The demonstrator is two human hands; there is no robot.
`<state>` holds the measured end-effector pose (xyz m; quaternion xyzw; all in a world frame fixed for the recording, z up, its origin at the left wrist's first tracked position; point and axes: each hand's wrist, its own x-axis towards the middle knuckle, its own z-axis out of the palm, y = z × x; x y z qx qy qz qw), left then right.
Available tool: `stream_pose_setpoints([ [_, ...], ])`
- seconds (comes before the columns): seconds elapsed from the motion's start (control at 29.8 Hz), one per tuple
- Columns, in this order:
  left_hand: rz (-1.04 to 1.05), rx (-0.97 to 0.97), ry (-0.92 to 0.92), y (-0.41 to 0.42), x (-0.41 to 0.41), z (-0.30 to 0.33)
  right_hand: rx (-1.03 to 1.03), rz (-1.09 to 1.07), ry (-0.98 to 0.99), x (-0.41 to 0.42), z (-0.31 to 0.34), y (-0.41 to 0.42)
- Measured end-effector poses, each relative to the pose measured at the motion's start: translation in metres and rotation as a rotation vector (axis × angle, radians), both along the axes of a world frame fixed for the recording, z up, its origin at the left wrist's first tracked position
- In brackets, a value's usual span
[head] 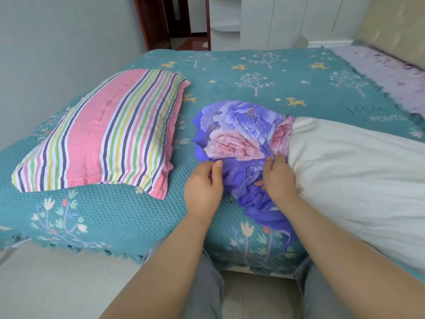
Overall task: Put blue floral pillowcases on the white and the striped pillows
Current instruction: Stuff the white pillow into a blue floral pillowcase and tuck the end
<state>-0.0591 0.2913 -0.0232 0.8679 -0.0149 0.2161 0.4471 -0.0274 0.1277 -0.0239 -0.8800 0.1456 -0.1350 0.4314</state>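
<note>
Room: bedroom seen from your head camera; pale wall at left, dark red door frame (147, 21) at the far end, white cabinets (271, 19) behind the bed, padded beige headboard (391, 26) at upper right.
Surface: teal bedspread (103, 217) printed with trees and yellow deer covers the bed; its scalloped edge hangs over the near side, above a light tiled floor (57, 284). A lilac sheet (391, 72) shows at the far right.
Striped pillow: striped pillow (101, 132) lies flat on the left part of the bed, pink band down its middle, bare of any blue cover, well apart from your hands.
White pillow: white pillow (356, 176) lies along the right side, its left end tucked inside the pillowcase, the rest uncovered.
Pillowcase: blue floral pillowcase (239, 134) is bunched over that left end, pink roses facing up; loose blue folds trail toward the bed's near edge.
Left hand: your left hand (203, 187) sits at the pillowcase's left edge, fingers curled, thumb and fingers pinching the blue cloth.
Right hand: your right hand (279, 178) rests where the bunched cloth meets the white pillow, fingertips gathering a pleat of the pillowcase, thumb pressed into the folds.
Body: both forearms are bare; grey trousers (207, 288) show below, close against the bed.
</note>
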Motion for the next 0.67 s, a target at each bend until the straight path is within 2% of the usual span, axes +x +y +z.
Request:
stream_pose_setpoints([
  [0.03, 0.123, -0.039, -0.073, 0.009, 0.007, 0.001, 0.151, -0.008, 0.009, -0.007, -0.001, -0.002],
  [0.07, 0.157, -0.027, -0.024, 0.016, 0.015, 0.002, 0.263, -0.010, 0.027, -0.012, -0.004, -0.005],
  [0.17, 0.016, 0.030, 0.468, 0.012, 0.036, 0.005, 0.393, 0.015, 0.076, -0.027, -0.003, -0.007],
  [0.2, -0.022, 0.028, 0.544, 0.007, 0.040, 0.007, 0.383, 0.036, 0.091, -0.028, -0.006, -0.005],
  [0.27, -0.041, 0.079, 0.494, -0.002, 0.043, 0.015, 0.300, 0.060, 0.088, -0.036, -0.008, -0.005],
  [0.37, 0.037, 0.273, 0.405, -0.006, 0.052, 0.030, -0.049, -0.031, 0.201, -0.053, -0.011, -0.015],
  [0.4, 0.048, 0.368, 0.408, -0.006, 0.056, 0.036, -0.013, -0.073, 0.255, -0.060, -0.013, -0.021],
  [0.44, 0.026, 0.458, 0.435, -0.012, 0.059, 0.045, 0.233, -0.137, 0.292, -0.068, -0.017, -0.029],
  [0.47, 0.009, 0.500, 0.485, -0.011, 0.067, 0.052, 0.622, -0.111, 0.369, -0.072, -0.016, -0.029],
  [0.5, -0.016, 0.516, 0.540, -0.011, 0.071, 0.056, 0.955, -0.134, 0.349, -0.072, -0.013, -0.028],
  [0.54, -0.029, 0.527, 0.599, -0.009, 0.075, 0.056, 1.056, -0.223, 0.235, -0.066, -0.013, -0.025],
  [0.6, -0.049, 0.605, 0.655, -0.004, 0.073, 0.051, 0.826, -0.375, -0.033, -0.054, -0.010, -0.017],
  [0.67, -0.088, 0.583, 0.610, 0.003, 0.062, 0.035, 0.481, -0.367, -0.258, -0.040, 0.004, -0.015],
])
